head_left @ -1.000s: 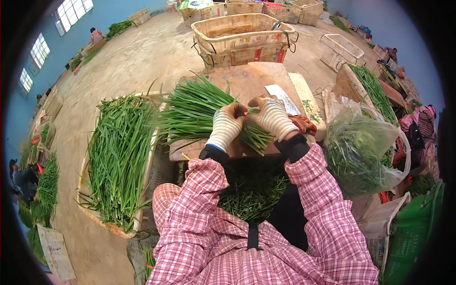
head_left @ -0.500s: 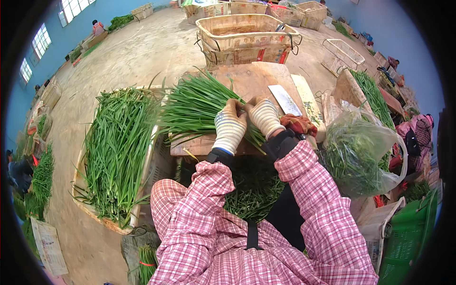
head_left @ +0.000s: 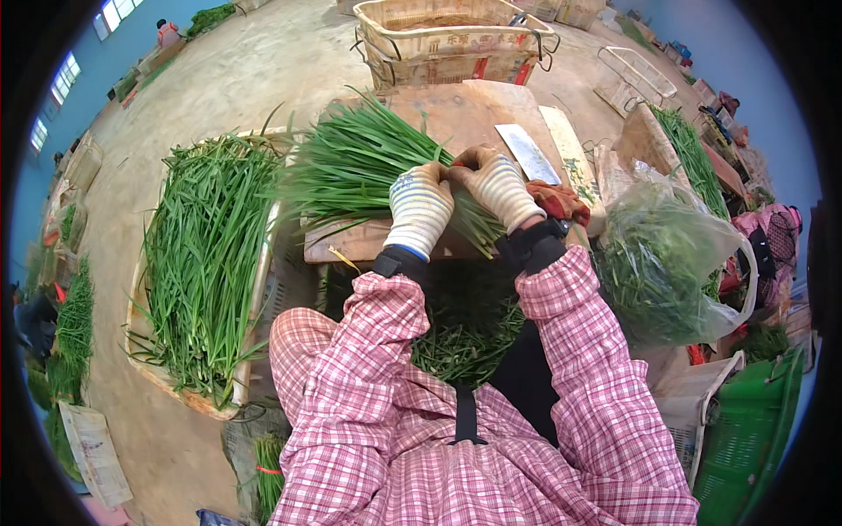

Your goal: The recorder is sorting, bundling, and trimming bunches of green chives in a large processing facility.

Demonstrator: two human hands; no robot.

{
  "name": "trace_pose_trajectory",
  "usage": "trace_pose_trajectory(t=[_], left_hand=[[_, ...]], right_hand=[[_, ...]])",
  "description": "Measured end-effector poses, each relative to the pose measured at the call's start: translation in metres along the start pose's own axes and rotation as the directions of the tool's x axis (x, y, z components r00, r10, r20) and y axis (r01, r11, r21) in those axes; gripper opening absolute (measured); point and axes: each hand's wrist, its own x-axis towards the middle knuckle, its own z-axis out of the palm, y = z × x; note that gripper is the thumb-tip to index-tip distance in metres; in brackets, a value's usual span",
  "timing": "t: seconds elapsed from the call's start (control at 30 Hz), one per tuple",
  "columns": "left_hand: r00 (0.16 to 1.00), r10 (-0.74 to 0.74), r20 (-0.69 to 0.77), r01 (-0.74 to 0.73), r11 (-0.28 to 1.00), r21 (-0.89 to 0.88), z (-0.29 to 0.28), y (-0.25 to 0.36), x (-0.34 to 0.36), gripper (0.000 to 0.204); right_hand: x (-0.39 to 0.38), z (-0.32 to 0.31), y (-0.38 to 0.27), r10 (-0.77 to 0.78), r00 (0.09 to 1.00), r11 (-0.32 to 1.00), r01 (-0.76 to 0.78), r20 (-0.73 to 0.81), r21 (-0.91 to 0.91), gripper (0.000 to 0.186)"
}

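Observation:
A bunch of long green garlic chives lies across a wooden board, leaves spread to the left and stalk ends toward the lower right. My left hand, in a striped white knit glove, is closed over the bunch's middle. Right beside it, my right hand, gloved alike, is closed on the bunch too, fingertips bent and meeting the left ones on top. Whether a tie is pinched between the fingertips is hidden. Right of the hands lie a flat pale blade and a crumpled red-orange glove or cloth.
At left stands a long crate heaped with loose chives. A clear plastic bag of greens bulges at right, near a green crate. Beyond the board is a big cream crate. Cut greens lie below the board.
The whole view has tilted, so the board and crates sit higher in the picture. Both hands stay on the bunch, with the right-hand fingers shifting slightly against the left.

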Motion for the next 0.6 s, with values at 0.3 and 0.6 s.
trace_pose_trajectory(t=[0.3,0.6], left_hand=[[0.993,0.036,0.116,-0.060,0.976,0.210,-0.017,0.010,0.011,0.024],[0.968,-0.025,-0.248,-0.044,0.962,-0.271,0.013,-0.011,-0.007,0.008]], right_hand=[[-0.002,0.007,-0.008,0.169,0.983,0.974,-0.177,-0.065,-0.143,0.024],[0.003,0.004,0.000,0.222,0.975,0.975,-0.222,0.022,-0.009,0.029]])
